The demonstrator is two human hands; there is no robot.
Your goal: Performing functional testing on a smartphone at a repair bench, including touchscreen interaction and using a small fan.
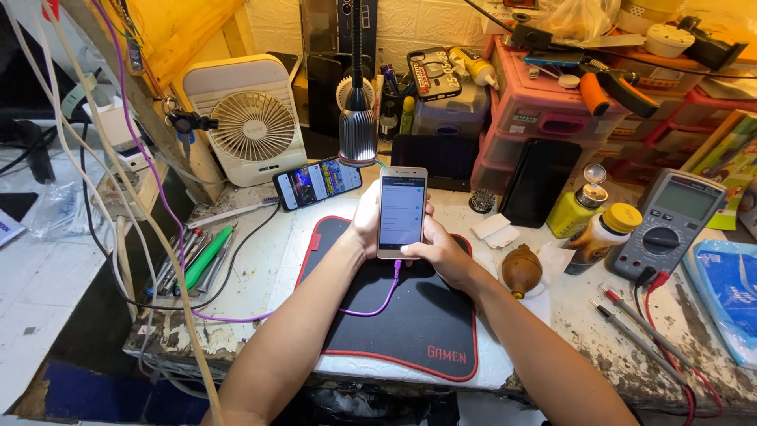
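Worn white table [260, 276], paint chipped along its front edge, walled in by pink storage drawers [544, 118] at the back right. Black red-edged mat [410, 323] at centre. White desk fan [248, 118] at rear left; grey multimeter [670, 225] with red probes at right. Gold-rimmed phone [401, 211], screen lit, upright above the mat, purple cable [378, 304] plugged into its base. My left hand [367, 221] and right hand [438, 248]: fingers wrapped round the phone's edges, gripping it.
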